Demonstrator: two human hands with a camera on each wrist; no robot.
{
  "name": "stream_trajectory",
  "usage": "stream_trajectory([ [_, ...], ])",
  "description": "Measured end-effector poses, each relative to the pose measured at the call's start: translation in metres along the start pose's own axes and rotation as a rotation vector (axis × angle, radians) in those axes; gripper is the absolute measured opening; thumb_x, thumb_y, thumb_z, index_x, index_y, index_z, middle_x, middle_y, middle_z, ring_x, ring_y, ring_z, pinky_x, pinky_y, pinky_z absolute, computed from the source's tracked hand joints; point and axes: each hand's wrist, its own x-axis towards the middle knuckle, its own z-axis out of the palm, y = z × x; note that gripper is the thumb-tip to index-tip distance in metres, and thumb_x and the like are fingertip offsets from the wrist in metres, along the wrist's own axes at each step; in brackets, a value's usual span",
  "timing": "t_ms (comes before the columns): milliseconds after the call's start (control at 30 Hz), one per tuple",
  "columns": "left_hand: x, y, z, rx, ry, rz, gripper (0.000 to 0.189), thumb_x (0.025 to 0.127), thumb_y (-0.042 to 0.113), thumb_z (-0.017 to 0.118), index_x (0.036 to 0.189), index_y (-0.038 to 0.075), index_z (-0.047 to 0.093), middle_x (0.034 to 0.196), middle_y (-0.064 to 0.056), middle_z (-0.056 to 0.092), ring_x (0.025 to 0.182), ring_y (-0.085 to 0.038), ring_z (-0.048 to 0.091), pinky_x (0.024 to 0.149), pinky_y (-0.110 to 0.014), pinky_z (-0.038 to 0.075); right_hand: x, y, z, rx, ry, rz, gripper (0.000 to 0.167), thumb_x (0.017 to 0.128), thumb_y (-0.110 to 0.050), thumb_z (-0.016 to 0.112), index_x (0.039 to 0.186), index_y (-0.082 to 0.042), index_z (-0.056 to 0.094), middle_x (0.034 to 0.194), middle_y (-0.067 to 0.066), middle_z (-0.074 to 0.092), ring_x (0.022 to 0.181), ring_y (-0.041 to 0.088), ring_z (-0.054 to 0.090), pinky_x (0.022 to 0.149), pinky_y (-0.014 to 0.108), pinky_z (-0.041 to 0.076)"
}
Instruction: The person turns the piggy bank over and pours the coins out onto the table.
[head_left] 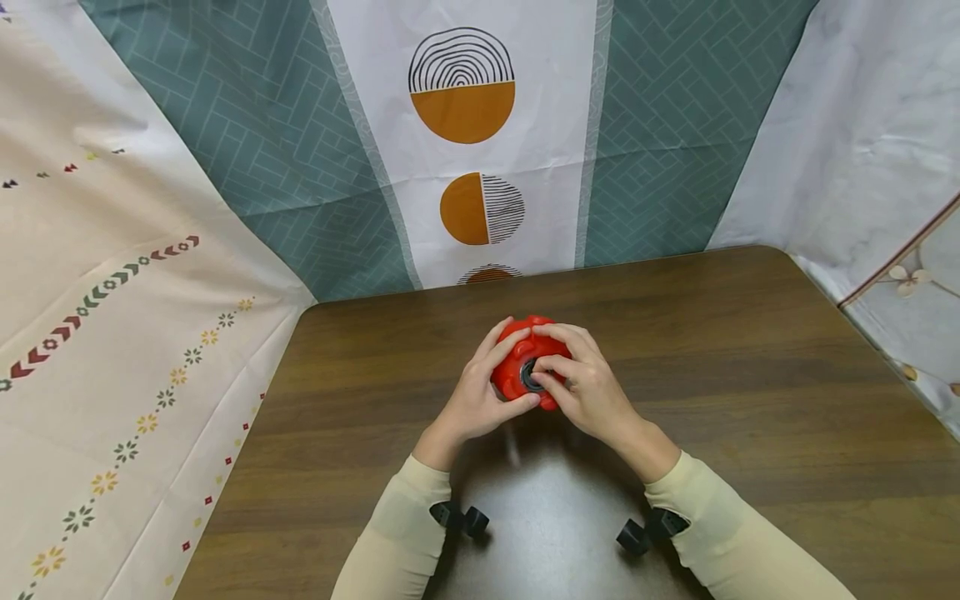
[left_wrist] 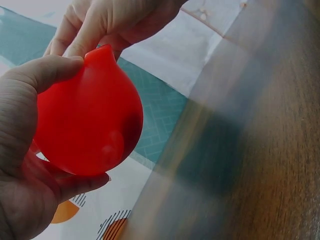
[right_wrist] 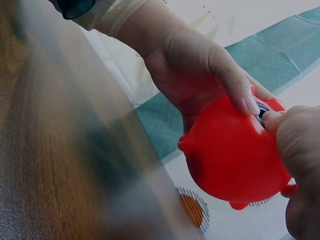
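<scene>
Both hands hold a red, round, hollow-looking ball with rounded knobs up in front of the body, over the table. A dark round piece with a metallic rim sits in the middle of its upper face. My left hand grips the ball's left side, thumb near and fingers around the far edge. With thumb and index fingertip my right hand pinches at the dark piece, while another finger curls over the ball's rim. In the right wrist view the right fingertips partly cover the dark round piece.
The brown wood-grain table lies beneath. Patterned cloths hang around it, including a teal and white one behind and a cream one on the left. Small black wrist devices sit on the sleeves.
</scene>
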Motion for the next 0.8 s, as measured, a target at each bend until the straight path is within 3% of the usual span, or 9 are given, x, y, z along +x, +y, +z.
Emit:
stream_trajectory([
  [800, -0.0040, 0.0004, -0.0051, -0.007, -0.086, -0.037, 0.079, 0.077, 0.022, 0.080, 0.146, 0.021, 0.042, 0.155, -0.002, 0.025, 0.128, -0.024, 0.043, 0.091, -0.034, 0.051, 0.0010, 0.0060, -0.0036, 0.008, -0.072, -0.096, 0.017, 0.071, -0.005, 0.083, 0.085, -0.007, 0.073, 0.135, 0.012, 0.051, 0.126, 0.031, 0.041, 0.099, 0.039, 0.045],
])
